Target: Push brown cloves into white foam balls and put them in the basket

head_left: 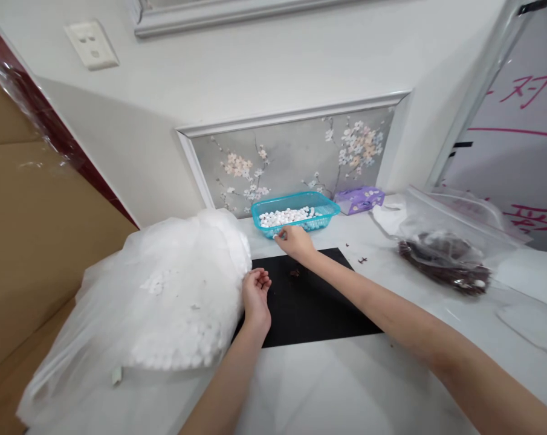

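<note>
My right hand is pinched at the near rim of a turquoise plastic basket, with a small white ball at the fingertips. Many small white balls lie inside that basket. My left hand rests over the left edge of a black mat, palm turned up and fingers loosely curled, holding nothing. Right beside it bulges a large clear plastic bag full of white balls. A few small brown pieces lie on the mat below my right hand.
A clear zip bag with dark brown pieces lies on the white table at the right. Small brown bits are scattered beside the mat. A purple tissue pack sits against the wall. Cardboard stands at the left.
</note>
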Motion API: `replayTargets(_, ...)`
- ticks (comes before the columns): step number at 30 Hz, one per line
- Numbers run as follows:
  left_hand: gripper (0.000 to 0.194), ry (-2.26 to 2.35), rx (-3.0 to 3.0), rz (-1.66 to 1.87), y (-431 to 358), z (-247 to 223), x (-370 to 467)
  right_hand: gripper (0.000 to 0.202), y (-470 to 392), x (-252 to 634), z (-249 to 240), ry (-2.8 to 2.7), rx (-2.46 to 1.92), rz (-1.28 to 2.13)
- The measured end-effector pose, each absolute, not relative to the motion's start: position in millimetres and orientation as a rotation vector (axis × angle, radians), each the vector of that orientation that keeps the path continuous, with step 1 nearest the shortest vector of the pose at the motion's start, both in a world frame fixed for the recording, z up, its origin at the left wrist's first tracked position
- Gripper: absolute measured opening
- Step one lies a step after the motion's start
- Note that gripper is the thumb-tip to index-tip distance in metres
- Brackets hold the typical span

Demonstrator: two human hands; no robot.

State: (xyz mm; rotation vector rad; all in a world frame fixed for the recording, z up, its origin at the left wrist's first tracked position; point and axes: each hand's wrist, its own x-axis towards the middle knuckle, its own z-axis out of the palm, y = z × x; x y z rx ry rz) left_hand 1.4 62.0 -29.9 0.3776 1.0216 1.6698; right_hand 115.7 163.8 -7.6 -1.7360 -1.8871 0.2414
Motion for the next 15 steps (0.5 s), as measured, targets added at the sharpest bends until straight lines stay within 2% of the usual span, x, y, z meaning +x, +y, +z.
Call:
replayTargets(8,0.007,1.034,0.469,1.676,63.0,-34.3,0.2,0.039,198.9,141.9,10.7,-1.431,-1.715,0.219)
replayTargets(12,0.011,1.049,0.527,1.674,62.7,-35.4,-0.1,0.061,208.2,171.7,2.9,-0.992,-1.81,0.084)
replayTargets(15,0.011,1.056,0.575,1.669,62.0,-35.8,1.2,0.073,216.6,201.1,-5.0,-0.894,-1.903,0.288)
